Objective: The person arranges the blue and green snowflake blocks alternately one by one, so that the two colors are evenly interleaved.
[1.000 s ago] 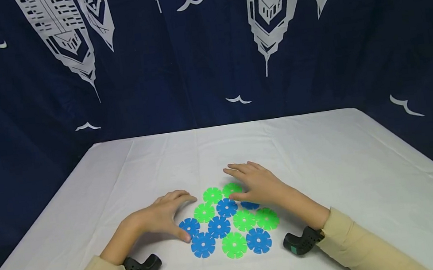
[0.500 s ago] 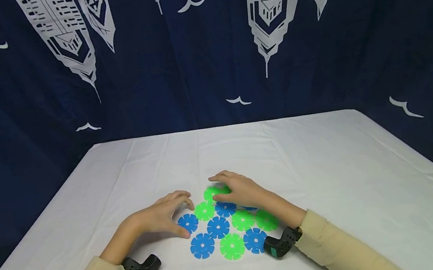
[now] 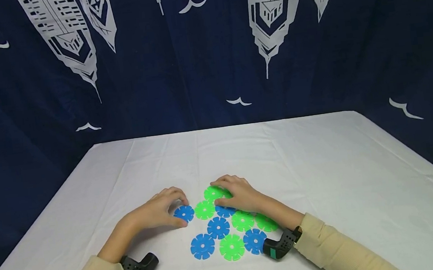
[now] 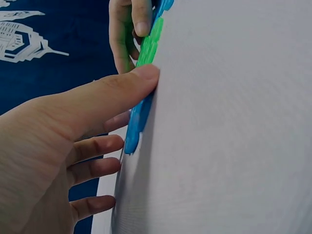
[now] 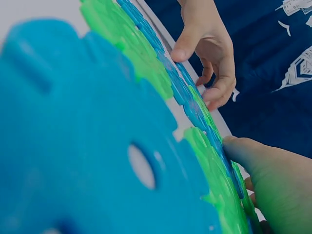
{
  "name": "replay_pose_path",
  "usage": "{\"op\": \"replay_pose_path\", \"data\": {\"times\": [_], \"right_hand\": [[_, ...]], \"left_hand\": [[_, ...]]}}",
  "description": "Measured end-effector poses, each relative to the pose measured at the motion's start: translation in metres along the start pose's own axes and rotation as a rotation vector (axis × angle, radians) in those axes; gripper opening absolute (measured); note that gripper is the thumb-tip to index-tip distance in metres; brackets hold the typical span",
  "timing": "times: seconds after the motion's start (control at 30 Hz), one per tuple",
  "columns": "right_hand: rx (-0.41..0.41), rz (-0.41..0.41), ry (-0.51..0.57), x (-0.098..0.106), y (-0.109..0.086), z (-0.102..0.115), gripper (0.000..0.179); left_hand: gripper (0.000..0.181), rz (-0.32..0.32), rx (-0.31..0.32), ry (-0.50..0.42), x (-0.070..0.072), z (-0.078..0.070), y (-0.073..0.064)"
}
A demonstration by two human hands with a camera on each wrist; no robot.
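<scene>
On the white tabletop lies a group of flat, notched plastic snowflake discs, some blue and some green. My left hand (image 3: 155, 211) holds the leftmost blue snowflake disc (image 3: 184, 214) between thumb and fingers; its thumb also lies on the disc's edge in the left wrist view. The right hand (image 3: 242, 194) reaches over the back of the group. It pinches the far green snowflake disc (image 3: 213, 193), index finger at the back edge and thumb at the front. Another green disc (image 3: 228, 193) is partly hidden beneath this hand. Just left of the right thumb is a green disc (image 3: 204, 210).
Nearer the front are a blue disc (image 3: 203, 246), a green disc (image 3: 232, 247) and another blue disc (image 3: 254, 241), partly behind the right wrist's black camera (image 3: 279, 246). The white table (image 3: 324, 163) extends around the group. A dark blue printed curtain (image 3: 192, 66) hangs behind it.
My right hand has moved left over the discs, and its fingers have closed in on the far green disc. The left hand has shifted the leftmost blue disc slightly away and to the left.
</scene>
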State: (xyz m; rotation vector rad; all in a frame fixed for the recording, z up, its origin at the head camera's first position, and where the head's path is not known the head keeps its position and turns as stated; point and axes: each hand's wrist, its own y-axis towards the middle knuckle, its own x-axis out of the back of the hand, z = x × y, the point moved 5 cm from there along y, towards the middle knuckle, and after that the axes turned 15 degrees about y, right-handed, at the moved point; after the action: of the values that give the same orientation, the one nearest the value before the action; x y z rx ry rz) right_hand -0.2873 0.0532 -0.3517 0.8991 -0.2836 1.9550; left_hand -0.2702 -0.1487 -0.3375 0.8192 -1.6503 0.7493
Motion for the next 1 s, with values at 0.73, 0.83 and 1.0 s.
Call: {"op": "replay_pose_path", "data": {"times": [0.73,0.83,1.0], "right_hand": [[-0.048,-0.084,0.0,-0.005,0.0,-0.002,0.046],[-0.053,-0.083,-0.023,-0.005,0.001,-0.001,0.049],[-0.08,-0.068,-0.035,-0.005,0.002,0.001,0.048]], "left_hand": [[0.047,-0.061,0.078,-0.052,0.002,0.031,0.025],[0.047,-0.083,0.088,-0.047,0.005,0.038,0.028],[0.046,-0.127,0.127,-0.015,0.008,0.052,0.03]]}}
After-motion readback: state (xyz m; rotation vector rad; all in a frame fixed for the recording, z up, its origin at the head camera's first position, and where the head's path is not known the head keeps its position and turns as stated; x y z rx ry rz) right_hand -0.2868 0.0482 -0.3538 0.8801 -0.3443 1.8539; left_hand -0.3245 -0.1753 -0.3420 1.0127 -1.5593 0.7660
